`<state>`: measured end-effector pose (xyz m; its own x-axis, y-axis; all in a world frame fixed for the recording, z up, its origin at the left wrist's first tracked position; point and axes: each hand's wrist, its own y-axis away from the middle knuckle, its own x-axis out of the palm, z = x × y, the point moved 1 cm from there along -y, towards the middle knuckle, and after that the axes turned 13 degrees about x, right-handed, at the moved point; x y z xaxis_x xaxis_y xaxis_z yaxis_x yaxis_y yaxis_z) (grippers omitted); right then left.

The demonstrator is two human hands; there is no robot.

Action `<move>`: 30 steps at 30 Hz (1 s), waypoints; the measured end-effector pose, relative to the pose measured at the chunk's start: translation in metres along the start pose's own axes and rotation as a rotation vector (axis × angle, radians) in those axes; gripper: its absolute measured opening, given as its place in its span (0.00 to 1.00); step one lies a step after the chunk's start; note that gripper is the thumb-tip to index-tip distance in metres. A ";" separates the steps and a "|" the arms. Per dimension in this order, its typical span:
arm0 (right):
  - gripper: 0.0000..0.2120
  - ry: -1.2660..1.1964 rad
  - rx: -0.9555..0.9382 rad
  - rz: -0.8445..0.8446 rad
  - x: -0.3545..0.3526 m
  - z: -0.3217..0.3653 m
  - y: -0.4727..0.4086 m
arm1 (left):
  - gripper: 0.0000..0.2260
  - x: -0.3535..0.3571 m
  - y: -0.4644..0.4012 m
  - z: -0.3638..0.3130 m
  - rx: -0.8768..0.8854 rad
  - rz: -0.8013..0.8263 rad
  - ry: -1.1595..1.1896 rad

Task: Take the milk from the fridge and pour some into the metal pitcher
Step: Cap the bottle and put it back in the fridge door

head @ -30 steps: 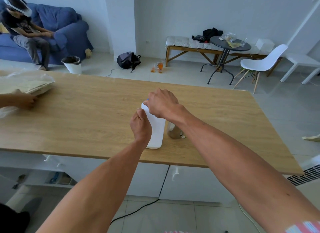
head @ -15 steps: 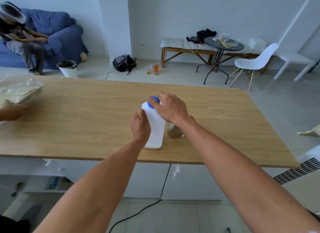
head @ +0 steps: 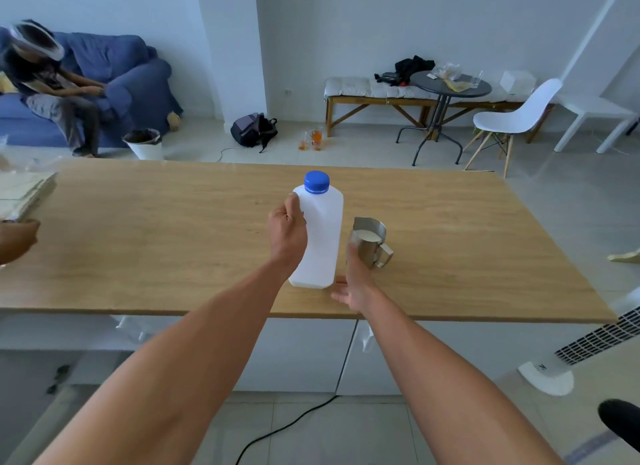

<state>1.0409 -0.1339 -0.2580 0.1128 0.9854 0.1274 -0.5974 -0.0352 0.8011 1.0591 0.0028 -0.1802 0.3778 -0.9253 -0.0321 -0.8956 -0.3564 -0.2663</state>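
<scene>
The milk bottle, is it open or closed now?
Closed: the blue cap sits on the upright milk bottle, held by the left hand.

The right hand (head: 355, 284) is off the blue cap (head: 316, 182) now, lowered and loose at the near right corner of the milk bottle (head: 320, 236). That uncovers the cap and the metal pitcher (head: 370, 242), milk showing inside.

No text can be read; the milk bottle (head: 320, 236) is unlabelled.
</scene>
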 end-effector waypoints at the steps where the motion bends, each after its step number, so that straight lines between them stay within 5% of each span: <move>1: 0.35 -0.048 0.016 0.059 0.003 0.002 -0.003 | 0.19 -0.001 0.001 -0.002 0.001 -0.008 0.002; 7: 0.22 0.003 -0.044 0.107 0.017 0.019 -0.010 | 0.18 0.000 0.005 -0.008 0.014 -0.049 0.009; 13: 0.25 0.131 -0.120 0.129 0.022 0.023 -0.025 | 0.26 -0.002 0.005 -0.003 -0.005 -0.115 -0.045; 21: 0.24 0.398 -0.118 0.221 0.043 0.026 -0.040 | 0.22 -0.026 0.020 -0.002 -0.084 -0.421 -0.153; 30: 0.14 0.692 -0.146 0.510 0.110 -0.033 -0.010 | 0.24 -0.107 0.084 -0.019 -0.092 -0.776 -0.251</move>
<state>1.0327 -0.0195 -0.2714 -0.6757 0.7367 0.0284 -0.5448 -0.5249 0.6540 0.9390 0.0691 -0.1808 0.9291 -0.3591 -0.0884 -0.3698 -0.9023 -0.2217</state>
